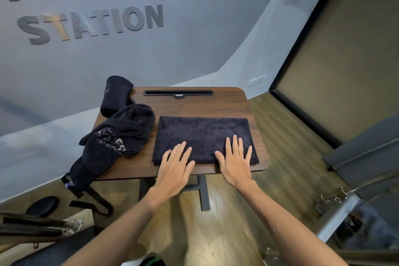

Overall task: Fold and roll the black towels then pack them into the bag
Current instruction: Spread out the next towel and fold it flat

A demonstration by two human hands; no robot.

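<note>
A black towel (203, 134) lies folded flat in a rectangle on the small wooden table (194, 104). My left hand (176, 163) rests flat on its near left edge with fingers spread. On the towel's near right part, my right hand (236, 158) presses flat, fingers straight. A crumpled black towel with white print (121, 134) lies at the table's left and hangs over the near left corner. At the far left corner sits a rolled black towel (115, 96). I cannot make out the bag.
The table has a black slot (178, 93) along its far edge and stands on a dark metal leg (204, 192). Grey wall with lettering lies behind. Black equipment and straps (90, 201) sit on the wooden floor at left; a metal frame (336, 211) is at right.
</note>
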